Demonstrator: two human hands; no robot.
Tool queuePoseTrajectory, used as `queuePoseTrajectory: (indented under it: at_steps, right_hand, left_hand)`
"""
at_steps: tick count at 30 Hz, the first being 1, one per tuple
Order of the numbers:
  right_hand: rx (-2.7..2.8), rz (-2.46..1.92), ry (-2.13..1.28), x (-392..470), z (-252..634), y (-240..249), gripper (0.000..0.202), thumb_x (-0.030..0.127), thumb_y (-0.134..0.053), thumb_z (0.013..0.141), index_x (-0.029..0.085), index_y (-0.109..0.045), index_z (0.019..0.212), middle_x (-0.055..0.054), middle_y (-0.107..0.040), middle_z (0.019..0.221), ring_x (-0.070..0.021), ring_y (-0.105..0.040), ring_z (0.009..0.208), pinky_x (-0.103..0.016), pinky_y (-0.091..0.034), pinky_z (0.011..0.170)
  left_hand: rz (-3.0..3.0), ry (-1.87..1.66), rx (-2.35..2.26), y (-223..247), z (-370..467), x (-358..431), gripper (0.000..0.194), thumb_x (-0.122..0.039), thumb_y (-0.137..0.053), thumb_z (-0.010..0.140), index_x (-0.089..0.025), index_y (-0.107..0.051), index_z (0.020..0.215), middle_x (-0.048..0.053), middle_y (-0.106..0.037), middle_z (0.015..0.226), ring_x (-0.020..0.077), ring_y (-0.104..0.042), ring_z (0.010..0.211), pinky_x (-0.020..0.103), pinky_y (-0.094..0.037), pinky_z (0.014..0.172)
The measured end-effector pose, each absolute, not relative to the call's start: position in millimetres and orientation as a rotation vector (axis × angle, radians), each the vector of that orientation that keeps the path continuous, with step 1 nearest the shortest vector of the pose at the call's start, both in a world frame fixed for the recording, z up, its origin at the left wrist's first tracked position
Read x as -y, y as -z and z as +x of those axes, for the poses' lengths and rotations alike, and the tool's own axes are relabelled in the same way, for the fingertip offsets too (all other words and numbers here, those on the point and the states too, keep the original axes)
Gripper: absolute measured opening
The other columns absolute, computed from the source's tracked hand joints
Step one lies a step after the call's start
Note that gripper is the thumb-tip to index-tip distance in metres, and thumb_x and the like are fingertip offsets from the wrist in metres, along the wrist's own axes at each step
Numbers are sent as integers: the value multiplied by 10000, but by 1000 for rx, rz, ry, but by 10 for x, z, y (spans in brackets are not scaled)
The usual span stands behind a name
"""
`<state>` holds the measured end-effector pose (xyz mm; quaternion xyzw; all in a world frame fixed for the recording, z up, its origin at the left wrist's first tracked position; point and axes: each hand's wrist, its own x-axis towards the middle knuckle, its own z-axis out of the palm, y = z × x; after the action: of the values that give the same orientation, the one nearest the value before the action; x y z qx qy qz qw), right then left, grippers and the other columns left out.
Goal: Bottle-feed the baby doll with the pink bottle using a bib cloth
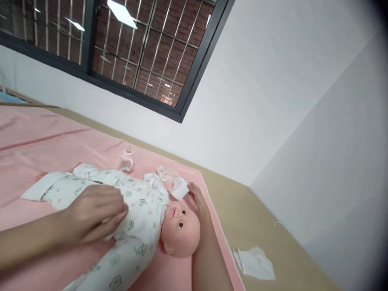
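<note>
A bald baby doll (182, 234) lies face up in a white printed baby outfit (136, 198). My left hand (97, 210) is over the doll's torso, fingers curled together; whatever might be inside them is hidden. Beyond the doll's head, my right hand (195, 198) has its fingertips at the edge of a white tissue (180, 188), seemingly pinching it. The tissue is beside the doll's head, near its far arm. Next to it rests a small clear packet (167, 173) with printing on it.
A pink baby bottle with handles (126, 158) stands behind the doll on a pink sheet (60, 129). Folded white tissue (256, 263) lies on the tan surface (242, 210) to the right. White walls (242, 101) and a barred window (145, 48) border the far side.
</note>
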<state>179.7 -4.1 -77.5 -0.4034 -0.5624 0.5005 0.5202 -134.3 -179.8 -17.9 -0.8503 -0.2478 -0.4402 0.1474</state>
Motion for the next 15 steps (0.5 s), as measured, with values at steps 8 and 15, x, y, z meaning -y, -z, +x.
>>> queuePoseTrajectory:
  at_steps: [8, 15]
  right_hand:
    - [1328, -888, -1318, -151, 1768, 371, 428, 270, -857, 498, 202, -597, 831, 30, -626, 781, -96, -572, 676, -218, -464, 639]
    - [1663, -825, -1180, 368, 1482, -285, 389, 318, -795, 634, 202, -649, 975, -10, -658, 821, -119, -589, 740, -221, -464, 673]
  left_hand:
    - [-2604, 1333, 1338, -609, -990, 1444, 408, -437, -375, 956, -179, -611, 746, 7, -610, 706, 141, -531, 643, 262, -363, 589]
    - [-2735, 1512, 1387, -421, -690, 984, 429, -485, -577, 843, -205, -579, 1168, 56, -597, 1233, 223, -536, 1124, 329, -429, 914]
